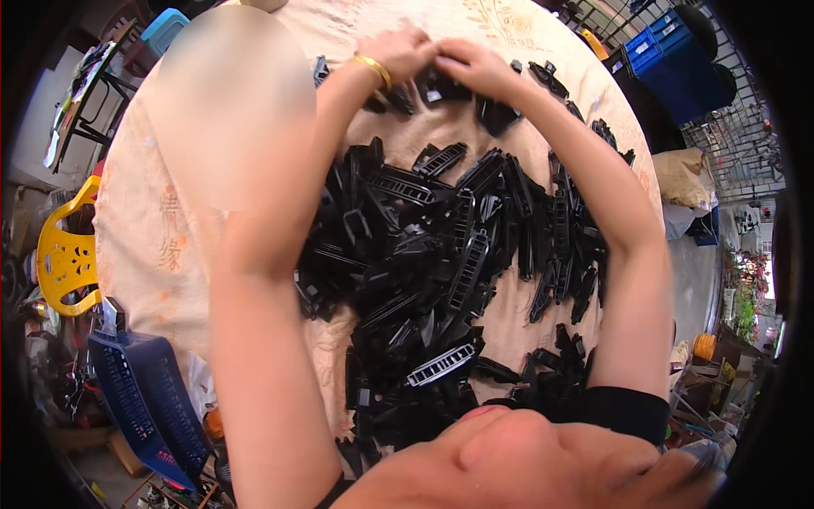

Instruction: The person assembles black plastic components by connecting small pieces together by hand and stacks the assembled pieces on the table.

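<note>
- Cloth-covered round table, centre.
- Black plastic parts, heaped from the centre toward six o'clock, more at twelve.
- Blue basket, eight o'clock.
- Left hand and right hand, twelve o'clock, fingers bent, close together by black parts; cannot tell whether they pinch anything.
- Gold bracelet, left wrist.

Parts spread across middle of covered table. Chair placed left of table, basket set nearer, same side. Bin placed far right, sack set nearer.
</note>
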Tool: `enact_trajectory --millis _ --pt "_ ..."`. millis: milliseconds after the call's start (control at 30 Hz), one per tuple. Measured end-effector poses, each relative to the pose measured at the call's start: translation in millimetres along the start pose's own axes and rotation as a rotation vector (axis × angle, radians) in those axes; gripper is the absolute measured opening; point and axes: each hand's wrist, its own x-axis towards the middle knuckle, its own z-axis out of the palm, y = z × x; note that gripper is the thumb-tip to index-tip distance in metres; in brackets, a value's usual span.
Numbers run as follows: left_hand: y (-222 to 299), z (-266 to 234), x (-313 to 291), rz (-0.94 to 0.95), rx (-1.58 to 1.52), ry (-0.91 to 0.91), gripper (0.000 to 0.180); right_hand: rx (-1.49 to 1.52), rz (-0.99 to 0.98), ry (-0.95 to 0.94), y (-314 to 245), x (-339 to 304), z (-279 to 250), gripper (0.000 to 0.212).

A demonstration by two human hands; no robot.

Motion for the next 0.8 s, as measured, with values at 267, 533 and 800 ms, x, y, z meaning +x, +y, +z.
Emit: enact_trajectory --millis 267,533,800 --pt "95 -64 -156 0.403 -0.619 -0.544 0.04 0.231 -0.133 -0.726 -156 -112 -106 0.037" --pt "-25 -91 -123 0.227 -0.002 0.119 0.043 0.315 0.571 0.264 8 -57 -119 0.035" --pt "-92 -46 -83 0.07 -0.091 0.158 0.063 -0.273 0.654 0.262 86 -55 -71 0.047"
